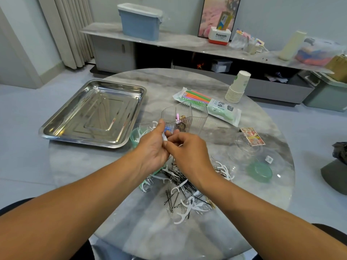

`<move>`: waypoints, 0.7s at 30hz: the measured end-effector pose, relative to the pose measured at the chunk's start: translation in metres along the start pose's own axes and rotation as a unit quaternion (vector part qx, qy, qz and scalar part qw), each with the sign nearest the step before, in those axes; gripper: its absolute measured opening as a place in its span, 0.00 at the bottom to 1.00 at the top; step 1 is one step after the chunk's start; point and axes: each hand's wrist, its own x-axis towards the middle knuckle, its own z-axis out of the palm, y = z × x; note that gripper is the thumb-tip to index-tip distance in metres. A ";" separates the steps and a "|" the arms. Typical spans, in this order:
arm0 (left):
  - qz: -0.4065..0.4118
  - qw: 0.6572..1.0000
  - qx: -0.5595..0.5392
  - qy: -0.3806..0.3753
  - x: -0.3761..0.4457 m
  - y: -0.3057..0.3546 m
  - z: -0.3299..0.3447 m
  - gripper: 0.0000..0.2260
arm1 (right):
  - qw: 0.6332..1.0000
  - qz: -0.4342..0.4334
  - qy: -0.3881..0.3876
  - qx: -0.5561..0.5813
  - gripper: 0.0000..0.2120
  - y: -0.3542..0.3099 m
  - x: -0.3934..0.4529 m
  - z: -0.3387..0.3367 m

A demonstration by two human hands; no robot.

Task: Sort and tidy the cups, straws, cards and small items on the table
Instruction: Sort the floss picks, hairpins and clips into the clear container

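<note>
A mixed heap of white floss picks and black hairpins (180, 186) lies on the round marble table (262, 203) in front of me. My left hand (152, 147) pinches a few white floss picks just above the heap. My right hand (185, 149) meets it, fingers curled and pinching at the same small white pieces. Behind the hands stands a clear ribbed organiser (187, 117) with hair clips inside. A green-based tub of floss picks (136, 136) sits left of the hands. The straw pack (206, 104), paper cup stack (237, 87) and card deck (252, 136) lie further right.
A steel tray (75, 126) stands at the table's left. A clear lid (246, 145) and a green lid (261, 171) lie at the right. Behind the table runs a low shelf (178, 40) with a blue bin (140, 21) and boxes.
</note>
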 end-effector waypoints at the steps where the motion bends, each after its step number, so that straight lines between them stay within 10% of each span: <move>1: 0.001 1.000 0.008 -0.004 0.000 -0.001 0.001 0.17 | 1.000 0.008 0.008 0.014 0.04 0.001 0.000 0.000; 8: 0.067 0.994 0.080 -0.009 0.007 -0.008 0.000 0.22 | 0.975 0.084 0.026 0.203 0.06 0.001 0.002 0.003; 21: 0.085 0.987 0.136 -0.024 -0.008 -0.012 -0.001 0.26 | 0.973 0.066 0.072 0.210 0.08 -0.019 0.002 0.012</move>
